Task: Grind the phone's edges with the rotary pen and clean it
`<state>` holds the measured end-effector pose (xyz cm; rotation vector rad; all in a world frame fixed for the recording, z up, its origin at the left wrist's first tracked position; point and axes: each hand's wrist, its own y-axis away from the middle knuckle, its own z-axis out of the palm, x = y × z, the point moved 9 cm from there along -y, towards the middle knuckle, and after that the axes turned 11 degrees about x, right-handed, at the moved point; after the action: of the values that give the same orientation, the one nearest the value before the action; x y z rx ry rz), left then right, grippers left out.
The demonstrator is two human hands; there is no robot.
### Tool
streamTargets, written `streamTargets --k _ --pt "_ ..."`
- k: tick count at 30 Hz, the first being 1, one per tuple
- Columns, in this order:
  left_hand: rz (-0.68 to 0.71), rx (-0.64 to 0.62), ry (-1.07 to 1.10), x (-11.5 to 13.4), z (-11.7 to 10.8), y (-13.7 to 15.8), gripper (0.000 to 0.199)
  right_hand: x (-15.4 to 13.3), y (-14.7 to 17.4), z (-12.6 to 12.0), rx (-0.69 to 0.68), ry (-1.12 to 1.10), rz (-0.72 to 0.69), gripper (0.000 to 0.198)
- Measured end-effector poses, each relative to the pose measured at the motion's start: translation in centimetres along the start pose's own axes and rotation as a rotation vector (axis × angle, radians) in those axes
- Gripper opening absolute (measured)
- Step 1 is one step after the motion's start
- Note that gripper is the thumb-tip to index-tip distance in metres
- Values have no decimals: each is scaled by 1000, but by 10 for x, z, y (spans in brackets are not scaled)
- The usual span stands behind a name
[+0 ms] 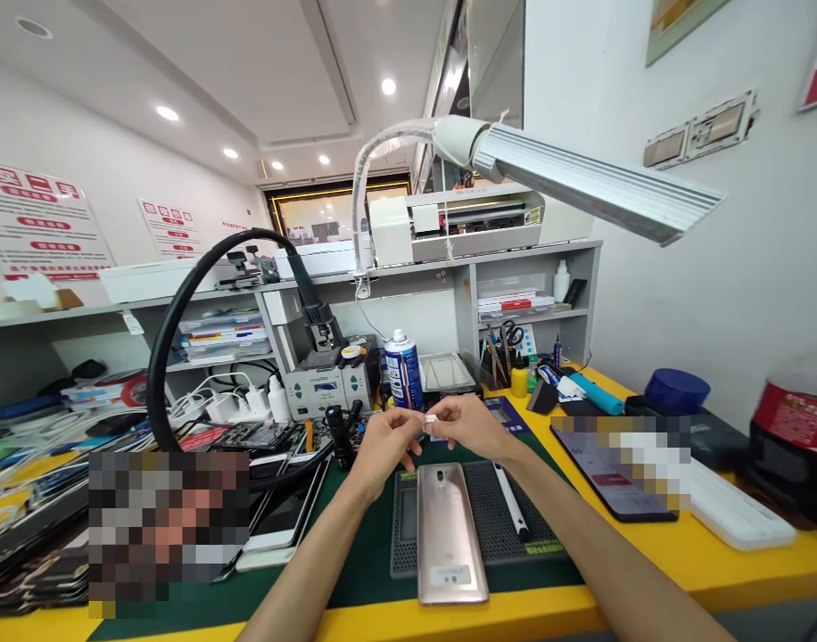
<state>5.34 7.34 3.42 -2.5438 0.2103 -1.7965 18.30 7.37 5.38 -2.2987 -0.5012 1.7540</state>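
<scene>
Both of my hands meet above the far end of a rose-gold smartphone (452, 530), which lies back side up on a dark grey perforated mat. My left hand (385, 439) is closed in a pinch at the left side of a small white piece (431, 418). From the other side, my right hand (475, 424) pinches the same piece; its exact kind is too small to tell. A white pen-like tool (511, 504) lies on the mat (539, 526), right of the phone and below my right wrist.
Behind my hands stand a blue spray can (403, 370) and a soldering station (328, 383). A black hose (155, 357) arches on the left over several phones and parts. To the right lie a dark phone (609, 473) and a white case (743, 504). A lamp (596, 178) hangs above.
</scene>
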Motion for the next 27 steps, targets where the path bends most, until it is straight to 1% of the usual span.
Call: streamTargets --k 6,12,22,27 --pt "-67 0 94 -13 0 -3 33 -5 5 3 -43 -34 32 26" --pt "-111 -24 155 -18 0 -2 32 0 3 -1 -9 -38 72 26" --pt "-137 -59 180 -18 2 3 33 1 3 0 -24 -120 118 23" --pt "-119 -56 176 -15 2 5 33 4 5 1 -46 -159 166 30"
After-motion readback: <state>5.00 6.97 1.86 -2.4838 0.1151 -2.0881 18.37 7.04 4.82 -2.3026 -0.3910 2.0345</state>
